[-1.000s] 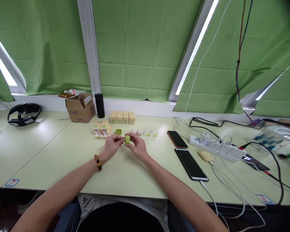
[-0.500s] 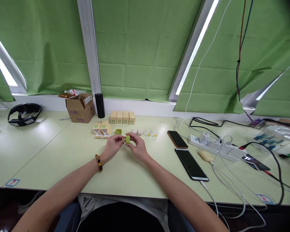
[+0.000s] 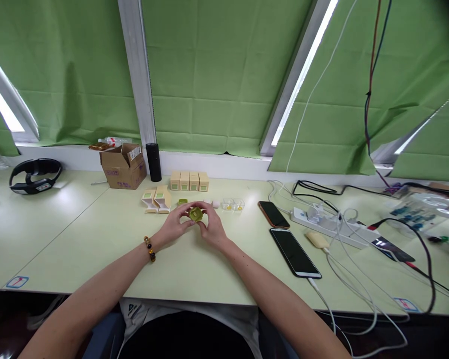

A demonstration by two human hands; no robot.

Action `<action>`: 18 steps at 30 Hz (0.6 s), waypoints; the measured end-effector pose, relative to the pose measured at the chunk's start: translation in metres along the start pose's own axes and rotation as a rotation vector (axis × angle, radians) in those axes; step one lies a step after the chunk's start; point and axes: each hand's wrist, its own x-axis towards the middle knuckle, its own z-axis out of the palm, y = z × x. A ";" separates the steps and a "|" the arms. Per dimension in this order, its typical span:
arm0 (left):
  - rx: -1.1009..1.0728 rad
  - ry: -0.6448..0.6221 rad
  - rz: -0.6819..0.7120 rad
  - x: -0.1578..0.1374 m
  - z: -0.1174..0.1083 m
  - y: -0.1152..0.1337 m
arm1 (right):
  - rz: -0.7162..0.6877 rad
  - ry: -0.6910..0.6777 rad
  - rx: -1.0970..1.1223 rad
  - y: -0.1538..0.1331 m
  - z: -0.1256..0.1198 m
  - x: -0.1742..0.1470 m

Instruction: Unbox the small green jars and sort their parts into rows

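1. Head view, left hand: my left hand grasps one side of a small green case, thumb on the near edge, fingers curled around the far one.
2. Same view, right hand: my right hand grips the case's other side, so it sits between both hands, above the table. It looks hollow, its cavity towards me; I can't tell what is inside.
3. Beyond my left fingers lies another green piece, apart from the case. Beyond my right knuckles is a pale pink piece, and to the right of that hand stand two clear cups with yellow bits in them.
4. As for progress, I judge two cartons, left of my left hand, already opened; four small boxes, farther beyond my hands, look closed. The case is not yet set down.
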 end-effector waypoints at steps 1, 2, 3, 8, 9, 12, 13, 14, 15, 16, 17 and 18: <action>0.006 0.020 0.001 0.000 0.000 0.000 | 0.005 0.022 0.017 -0.001 0.001 0.000; 0.010 0.042 -0.002 0.001 0.000 0.000 | 0.010 0.045 0.032 -0.001 0.001 0.000; 0.015 0.065 -0.010 0.001 0.000 -0.001 | 0.018 0.067 0.049 -0.002 0.002 0.001; 0.048 0.161 -0.050 0.001 0.001 -0.003 | 0.094 0.131 0.210 -0.003 0.003 0.003; 0.063 0.176 -0.051 0.001 0.001 -0.003 | 0.102 0.136 0.245 -0.005 0.003 0.003; 0.150 0.188 -0.017 0.000 0.001 0.001 | 0.103 0.133 0.302 -0.010 0.001 0.004; 0.187 0.182 0.010 -0.001 0.000 0.003 | 0.097 0.129 0.303 -0.012 0.000 0.004; 0.222 0.175 0.041 -0.001 0.001 0.004 | 0.089 0.126 0.295 -0.013 0.000 0.004; 0.250 0.168 0.072 -0.001 0.001 0.006 | 0.081 0.126 0.276 -0.014 0.000 0.004; 0.270 0.167 0.096 -0.002 0.001 0.008 | 0.076 0.128 0.246 -0.015 0.000 0.003; 0.283 0.171 0.113 -0.002 0.001 0.009 | 0.076 0.132 0.207 -0.015 0.001 0.003; 0.291 0.180 0.122 -0.002 0.002 0.010 | 0.079 0.133 0.167 -0.014 0.001 0.002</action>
